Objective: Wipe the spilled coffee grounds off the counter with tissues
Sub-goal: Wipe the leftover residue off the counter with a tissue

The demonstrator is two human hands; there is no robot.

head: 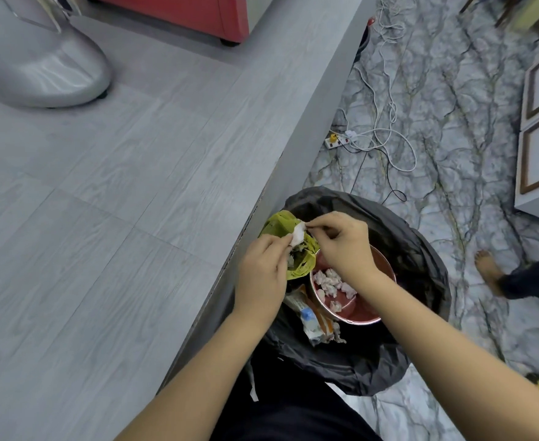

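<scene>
Both hands are over a trash bin lined with a black bag point(420, 249), which stands on the floor beside the grey counter point(118, 202). A small white tissue point(75, 233) wad is pinched between my left hand point(263, 268) and my right hand point(341, 246), just past the counter's edge. Under the hands, inside the bin, lie a crumpled green bag point(280, 224) and a red bowl point(360, 308) holding several crumpled tissue balls. No coffee grounds show on the counter surface in view.
A silver appliance base point(48, 71) and a red appliance point(191, 11) stand at the counter's far end. White cables and a power strip point(341, 140) lie on the marble floor. Another person's bare foot point(489, 272) is at the right. A wrapper point(309, 316) lies in the bin.
</scene>
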